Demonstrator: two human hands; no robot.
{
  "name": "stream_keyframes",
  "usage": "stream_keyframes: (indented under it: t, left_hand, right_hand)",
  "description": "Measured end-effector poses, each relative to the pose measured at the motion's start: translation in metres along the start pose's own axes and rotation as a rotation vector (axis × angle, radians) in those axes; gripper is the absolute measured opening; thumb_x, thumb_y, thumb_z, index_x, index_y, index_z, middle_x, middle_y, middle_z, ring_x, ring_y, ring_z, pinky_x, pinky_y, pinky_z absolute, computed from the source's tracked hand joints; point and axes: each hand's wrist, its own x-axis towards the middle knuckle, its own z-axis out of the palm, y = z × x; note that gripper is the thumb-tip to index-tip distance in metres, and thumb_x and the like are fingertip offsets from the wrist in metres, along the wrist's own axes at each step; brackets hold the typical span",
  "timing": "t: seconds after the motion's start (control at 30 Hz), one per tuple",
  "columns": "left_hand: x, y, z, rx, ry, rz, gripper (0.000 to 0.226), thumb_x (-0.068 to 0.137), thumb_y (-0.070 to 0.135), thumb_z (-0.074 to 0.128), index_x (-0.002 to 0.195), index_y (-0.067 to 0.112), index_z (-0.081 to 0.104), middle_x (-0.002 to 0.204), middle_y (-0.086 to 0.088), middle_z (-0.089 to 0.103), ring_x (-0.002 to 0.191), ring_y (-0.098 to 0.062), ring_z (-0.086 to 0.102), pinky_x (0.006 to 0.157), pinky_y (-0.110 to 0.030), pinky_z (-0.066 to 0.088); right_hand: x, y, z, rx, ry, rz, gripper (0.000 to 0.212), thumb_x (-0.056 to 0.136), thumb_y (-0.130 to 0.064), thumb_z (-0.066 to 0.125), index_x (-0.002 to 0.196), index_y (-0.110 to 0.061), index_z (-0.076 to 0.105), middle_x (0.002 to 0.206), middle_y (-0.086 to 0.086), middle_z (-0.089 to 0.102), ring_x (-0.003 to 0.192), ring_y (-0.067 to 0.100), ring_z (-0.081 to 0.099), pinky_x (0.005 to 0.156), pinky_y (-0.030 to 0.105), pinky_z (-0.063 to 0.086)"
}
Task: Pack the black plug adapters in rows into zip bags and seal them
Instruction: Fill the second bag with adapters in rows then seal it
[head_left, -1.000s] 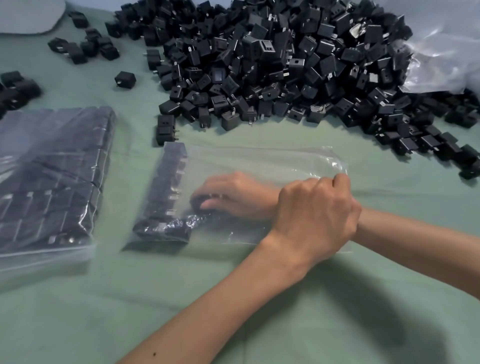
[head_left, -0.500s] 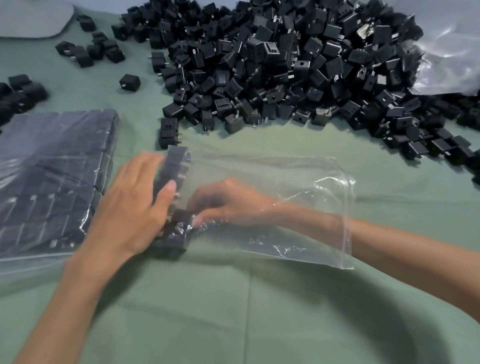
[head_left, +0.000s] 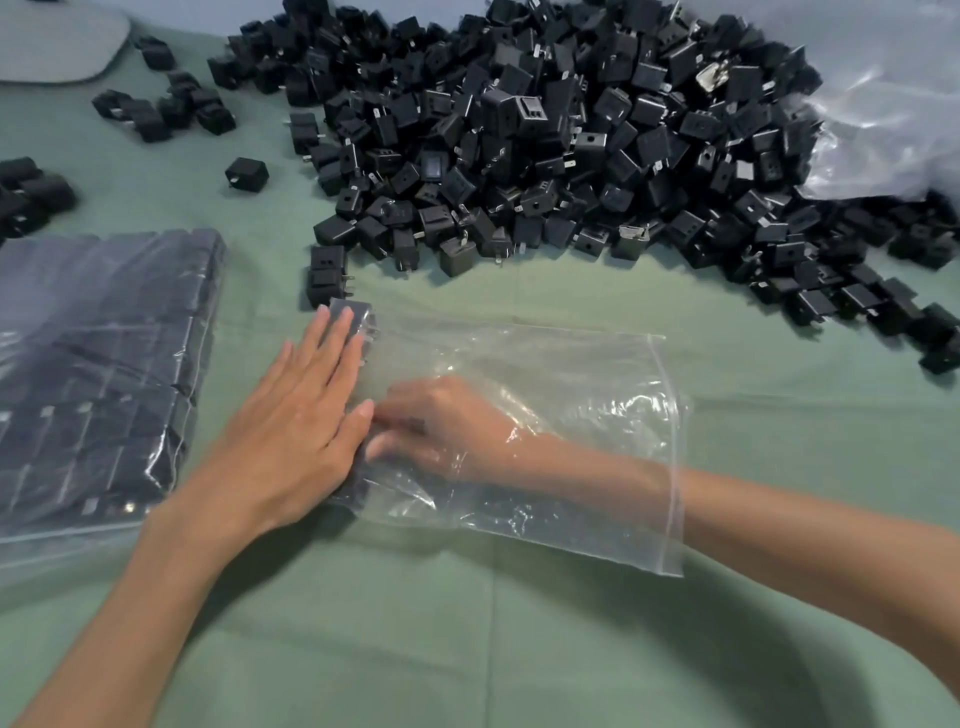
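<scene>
At the left lies a filled clear plastic zip bag (head_left: 52, 535), packed with tight rows of black plug adapters (head_left: 119, 364). Beside it, the left hand (head_left: 296, 431) lies flat, fingers straight and together, pressing from outside on the closed end of a second clear zip bag (head_left: 571, 467). A single row of black adapters (head_left: 361, 310) sits inside that end, mostly under the hand. The right hand (head_left: 441, 421) reaches in through the bag's open mouth. Its fingers are blurred, so whether it grips anything cannot be told. Behind, a large heap of loose black adapters (head_left: 545, 156) spreads across the green cloth (head_left: 467, 649), with crumpled clear plastic sheeting (head_left: 883, 104) at far right.
</scene>
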Motion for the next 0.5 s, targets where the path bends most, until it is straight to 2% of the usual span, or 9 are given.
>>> stream_keyframes:
  t: [0.1,0.17,0.27,0.33,0.37,0.4,0.43,0.47,0.5]
  left_hand:
    - [0.001,0.002,-0.001,-0.009,-0.029,0.023,0.081,0.083,0.072,-0.008,0.147,0.023,-0.020,0.153,0.013,-0.031,0.138,0.004,-0.030,0.118,-0.027,-0.007]
    - [-0.001,0.003,0.000,-0.017,-0.022,0.008,0.089,0.080,0.079,-0.005,0.149,0.025,-0.016,0.154,0.017,-0.028,0.139,0.006,-0.026,0.118,-0.029,0.001]
    - [-0.001,0.003,0.000,-0.017,-0.011,0.003,0.088,0.080,0.077,-0.001,0.151,0.026,-0.013,0.154,0.021,-0.027,0.139,0.008,-0.025,0.117,-0.030,0.008]
    - [0.000,0.003,0.001,-0.023,-0.004,-0.003,0.084,0.083,0.076,0.002,0.149,0.027,-0.014,0.153,0.022,-0.027,0.139,0.008,-0.024,0.117,-0.030,0.008]
    - [0.000,0.004,0.001,-0.029,0.001,-0.010,0.081,0.086,0.075,0.005,0.148,0.027,-0.014,0.154,0.022,-0.025,0.139,0.008,-0.023,0.117,-0.030,0.009]
    - [0.000,0.005,0.002,-0.033,0.004,-0.019,0.080,0.087,0.074,0.009,0.148,0.028,-0.014,0.154,0.021,-0.025,0.139,0.008,-0.023,0.118,-0.031,0.010]
    - [0.000,0.005,0.002,-0.033,0.001,-0.027,0.080,0.086,0.071,0.011,0.147,0.028,-0.015,0.154,0.021,-0.025,0.139,0.008,-0.023,0.118,-0.032,0.012]
    - [0.000,0.006,0.002,-0.028,-0.003,-0.035,0.080,0.085,0.070,0.012,0.147,0.028,-0.016,0.154,0.021,-0.026,0.139,0.008,-0.024,0.118,-0.034,0.013]
    - [0.000,0.007,0.002,-0.022,-0.009,-0.043,0.080,0.085,0.070,0.012,0.146,0.028,-0.017,0.154,0.021,-0.027,0.138,0.008,-0.026,0.118,-0.035,0.015]
  right_hand:
    - [0.006,0.001,-0.002,0.027,-0.085,0.172,0.022,0.086,-0.025,0.069,0.080,-0.004,0.066,0.068,-0.003,0.059,0.056,0.008,0.045,0.056,0.024,0.037]
    - [0.008,0.003,-0.018,0.083,-0.263,0.224,0.020,0.088,-0.023,0.068,0.091,-0.003,0.068,0.082,0.008,0.067,0.072,0.020,0.059,0.068,0.036,0.048]
    - [-0.020,0.023,-0.078,0.235,-0.500,0.301,0.024,0.092,-0.014,0.063,0.114,-0.006,0.066,0.114,0.007,0.068,0.104,0.018,0.064,0.094,0.033,0.049]
    - [-0.058,0.043,-0.135,0.240,-0.524,0.443,0.021,0.092,-0.007,0.060,0.111,-0.008,0.070,0.111,0.007,0.070,0.103,0.018,0.066,0.091,0.033,0.052]
    - [-0.078,0.051,-0.162,0.224,-0.412,0.553,0.020,0.091,-0.005,0.061,0.103,-0.015,0.074,0.103,0.005,0.072,0.094,0.016,0.068,0.082,0.031,0.054]
    - [-0.095,0.060,-0.186,0.177,-0.187,0.656,0.023,0.089,-0.005,0.063,0.094,-0.025,0.076,0.094,0.002,0.074,0.085,0.011,0.068,0.073,0.026,0.053]
    - [-0.109,0.071,-0.206,0.071,0.111,0.731,0.022,0.088,-0.008,0.066,0.088,-0.028,0.075,0.090,-0.001,0.074,0.079,0.009,0.066,0.067,0.023,0.051]
    - [-0.120,0.084,-0.219,-0.102,0.405,0.802,0.018,0.087,-0.012,0.067,0.090,-0.028,0.074,0.093,0.001,0.073,0.080,0.010,0.064,0.067,0.026,0.050]
    - [-0.127,0.097,-0.225,-0.317,0.588,0.913,0.015,0.087,-0.020,0.065,0.099,-0.026,0.071,0.103,0.007,0.070,0.090,0.017,0.063,0.072,0.032,0.051]
